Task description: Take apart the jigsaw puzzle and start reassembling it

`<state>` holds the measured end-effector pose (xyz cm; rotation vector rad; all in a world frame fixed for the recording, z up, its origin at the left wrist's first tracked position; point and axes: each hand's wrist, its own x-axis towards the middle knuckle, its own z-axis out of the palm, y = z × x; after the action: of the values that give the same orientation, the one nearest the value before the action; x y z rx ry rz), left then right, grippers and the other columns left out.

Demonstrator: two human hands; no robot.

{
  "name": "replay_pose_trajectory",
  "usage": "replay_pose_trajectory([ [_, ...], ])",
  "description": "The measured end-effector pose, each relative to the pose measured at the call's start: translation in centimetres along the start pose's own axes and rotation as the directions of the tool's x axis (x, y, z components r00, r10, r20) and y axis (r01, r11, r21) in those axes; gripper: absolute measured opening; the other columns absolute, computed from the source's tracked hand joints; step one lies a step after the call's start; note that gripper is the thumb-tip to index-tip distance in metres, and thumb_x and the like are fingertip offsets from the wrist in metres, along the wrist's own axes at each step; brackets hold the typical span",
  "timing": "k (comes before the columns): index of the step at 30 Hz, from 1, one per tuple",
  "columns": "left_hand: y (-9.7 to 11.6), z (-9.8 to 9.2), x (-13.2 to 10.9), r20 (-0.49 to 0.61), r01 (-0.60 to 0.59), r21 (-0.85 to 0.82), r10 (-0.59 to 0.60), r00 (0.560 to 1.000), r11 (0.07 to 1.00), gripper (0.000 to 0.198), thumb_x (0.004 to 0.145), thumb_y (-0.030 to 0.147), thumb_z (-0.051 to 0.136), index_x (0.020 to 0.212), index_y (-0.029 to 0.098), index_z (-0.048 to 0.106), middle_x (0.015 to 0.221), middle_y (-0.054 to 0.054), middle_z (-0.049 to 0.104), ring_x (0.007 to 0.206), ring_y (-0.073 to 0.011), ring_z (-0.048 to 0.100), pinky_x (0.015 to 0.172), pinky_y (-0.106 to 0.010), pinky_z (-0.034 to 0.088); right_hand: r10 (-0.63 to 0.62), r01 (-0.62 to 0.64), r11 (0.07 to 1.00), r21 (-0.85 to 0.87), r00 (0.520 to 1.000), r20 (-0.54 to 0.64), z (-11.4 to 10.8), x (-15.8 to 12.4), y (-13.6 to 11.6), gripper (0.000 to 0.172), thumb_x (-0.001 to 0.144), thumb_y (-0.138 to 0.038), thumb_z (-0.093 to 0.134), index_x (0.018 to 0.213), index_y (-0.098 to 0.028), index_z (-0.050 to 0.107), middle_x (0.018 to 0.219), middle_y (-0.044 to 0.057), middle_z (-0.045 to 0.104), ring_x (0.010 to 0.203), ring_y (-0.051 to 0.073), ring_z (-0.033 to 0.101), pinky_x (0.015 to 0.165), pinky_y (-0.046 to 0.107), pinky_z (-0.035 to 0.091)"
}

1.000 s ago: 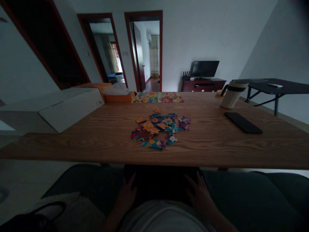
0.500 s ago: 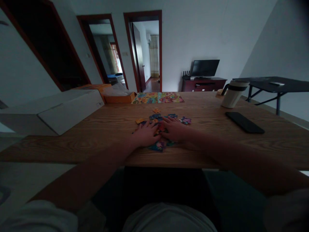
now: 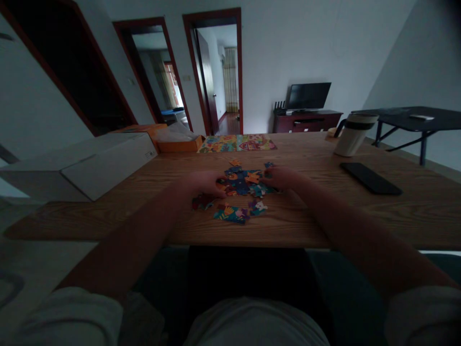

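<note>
Plainly, the wooden desk (image 3: 324, 211) carries everything, and the biggest thing on it is the long white box (image 3: 90, 161) at its left edge. At the far edge two picture boards (image 3: 237, 143) lie side by side. A pale jug (image 3: 353, 135) stands toward the far right corner, and a dark phone (image 3: 370, 178) lies flat just this side of it.

The heap of puzzle pieces (image 3: 241, 185) sits mid-desk, somewhat nearer the near edge. Our left hand (image 3: 203, 183) rests on the heap's left side and our right hand (image 3: 281, 178) on its right side. Both have fingers curled down among the pieces. We cannot tell whether either has pinched one (the room is dim and the fingertips are hidden).

We judge the pieces light, thin and stiff, probably card. They should slide readily on the smooth wood, and they lie too flat to grip from above. The best hold is thumb and forefinger on opposite edges, starting with those that overlap and offer a raised edge. Their tabs could crease if forced.

The heap is a loose, bright patchwork of blue, orange, teal, purple and dark red. A single orange piece (image 3: 235, 163) lies just beyond it toward the far edge, and a small teal cluster (image 3: 232, 213) lies toward the near edge.
</note>
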<state>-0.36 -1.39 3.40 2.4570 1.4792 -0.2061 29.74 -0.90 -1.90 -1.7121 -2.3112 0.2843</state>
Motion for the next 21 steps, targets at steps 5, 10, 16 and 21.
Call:
replay_pose_trajectory([
  [5,-0.1,-0.9,2.3,-0.054,-0.08,-0.103,0.075,0.996,0.991,0.093,0.044,0.045,0.094,0.132,0.03,0.069,0.135,-0.011,0.069,0.115,-0.0351,0.066,0.095,-0.039,0.05,0.179,-0.174,0.975,-0.136,0.984,0.02,-1.4,-0.1,1.5,0.047,0.087,-0.06,0.066,0.098,-0.016,0.077,0.103,0.021,0.074,0.099,0.038,0.07,0.091,0.051,0.051],
  [10,-0.3,0.2,1.7,-0.053,-0.082,-0.181,0.074,0.996,0.98,0.093,0.055,0.047,0.089,0.142,0.03,0.061,0.13,-0.009,0.07,0.107,-0.0304,0.069,0.088,-0.035,0.052,-0.033,0.039,0.998,-0.044,0.991,0.128,-2.1,-0.6,0.9,0.036,0.088,-0.055,0.066,0.085,-0.021,0.077,0.09,0.014,0.075,0.085,0.029,0.07,0.084,0.042,0.054],
  [16,-0.5,0.9,1.5,-0.084,-0.152,-0.211,0.137,0.987,0.965,0.099,0.059,0.043,0.086,0.15,0.03,0.051,0.133,-0.01,0.067,0.108,-0.0297,0.068,0.087,-0.035,0.053,-0.16,0.124,0.981,0.146,0.95,0.269,-2.3,-1.6,-0.4,0.047,0.073,-0.061,0.079,0.102,-0.024,0.078,0.101,0.01,0.074,0.079,0.027,0.07,0.079,0.041,0.055],
  [21,-0.2,1.1,1.2,-0.16,-0.213,-0.19,0.184,0.97,0.959,0.103,0.059,0.041,0.085,0.153,0.031,0.045,0.143,-0.01,0.06,0.119,-0.0313,0.064,0.096,-0.037,0.052,-0.146,0.106,0.981,0.162,0.955,0.258,-2.6,-2.0,-0.5,0.046,0.066,-0.058,0.084,0.094,-0.023,0.076,0.097,0.008,0.075,0.081,0.027,0.069,0.073,0.038,0.054],
])
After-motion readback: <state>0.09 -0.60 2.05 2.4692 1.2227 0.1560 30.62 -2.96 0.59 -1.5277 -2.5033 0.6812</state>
